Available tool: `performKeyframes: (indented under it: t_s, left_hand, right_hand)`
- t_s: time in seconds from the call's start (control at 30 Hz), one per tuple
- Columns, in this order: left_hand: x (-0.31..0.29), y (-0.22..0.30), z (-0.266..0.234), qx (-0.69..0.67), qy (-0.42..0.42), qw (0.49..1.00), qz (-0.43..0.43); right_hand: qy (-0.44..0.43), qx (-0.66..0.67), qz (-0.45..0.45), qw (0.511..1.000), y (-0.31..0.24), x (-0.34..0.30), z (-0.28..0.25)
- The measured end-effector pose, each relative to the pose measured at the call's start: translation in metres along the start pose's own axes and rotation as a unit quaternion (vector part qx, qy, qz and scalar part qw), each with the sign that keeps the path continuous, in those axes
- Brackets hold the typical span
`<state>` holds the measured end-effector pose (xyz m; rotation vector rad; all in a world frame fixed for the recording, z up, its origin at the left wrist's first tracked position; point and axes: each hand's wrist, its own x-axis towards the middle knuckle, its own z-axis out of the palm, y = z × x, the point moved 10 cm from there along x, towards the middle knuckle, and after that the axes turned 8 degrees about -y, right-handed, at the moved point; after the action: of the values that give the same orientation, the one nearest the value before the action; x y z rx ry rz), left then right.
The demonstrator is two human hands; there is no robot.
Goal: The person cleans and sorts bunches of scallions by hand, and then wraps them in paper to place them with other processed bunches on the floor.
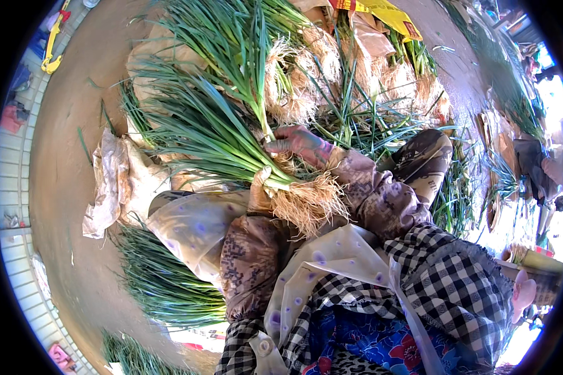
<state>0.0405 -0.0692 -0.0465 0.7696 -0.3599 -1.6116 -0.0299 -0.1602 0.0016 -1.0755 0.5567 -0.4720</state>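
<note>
My left hand (259, 190), in a tan glove or wrap, is closed round the pale stems of a bunch of green onions (231, 140). Its long leaves fan out to the upper left, and its tangled tan roots (313, 203) hang by my lap. Just above, the stained fingers of my right hand (304, 145) pinch the lower end of a few green onion stalks (253, 75), whose leaves point up and away. The tips of my left fingers are partly hidden by the stems.
Rooted bunches (303, 81) lie ahead, beside brown paper and a yellow-red bag (391, 15). Loose leaves (369, 128) litter the ground before my right knee. More green onions (166, 275) lie at my left. Crumpled sacking (109, 181) sits beside my left knee. A white tiled strip (12, 187) edges the floor.
</note>
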Motion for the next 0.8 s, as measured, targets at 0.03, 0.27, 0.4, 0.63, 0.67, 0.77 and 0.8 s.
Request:
performKeyframes:
  t_s: [0.03, 0.27, 0.4, 0.63, 0.67, 0.77, 0.8]
  left_hand:
    - [-0.002, 0.003, -0.005, 0.002, 0.021, 1.0, 0.011]
    - [0.002, 0.018, 0.01, -0.008, -0.029, 0.999, 0.015]
    - [-0.002, 0.023, 0.021, -0.092, -0.01, 0.995, 0.033]
    - [-0.005, 0.006, 0.039, -0.208, 0.013, 0.978, -0.023]
    - [-0.006, 0.01, 0.023, -0.175, 0.022, 0.984, -0.005]
    - [-0.006, 0.011, 0.0, -0.126, 0.018, 0.992, 0.013]
    - [-0.008, 0.012, 0.008, -0.142, 0.0, 0.99, 0.013]
  right_hand:
    - [0.002, -0.017, -0.024, 1.0, -0.012, 0.0, 0.004]
    - [0.14, -0.334, -0.047, 0.931, -0.051, -0.03, -0.021]
    - [0.198, -0.679, -0.066, 0.704, -0.064, -0.041, 0.001]
    - [0.219, -0.739, -0.09, 0.63, -0.029, -0.046, 0.01]
    - [0.207, -0.744, -0.106, 0.627, -0.026, -0.044, 0.024]
    - [0.116, -0.66, -0.131, 0.731, -0.027, -0.04, 0.04]
    - [0.1, -0.605, -0.099, 0.783, -0.021, -0.037, 0.033]
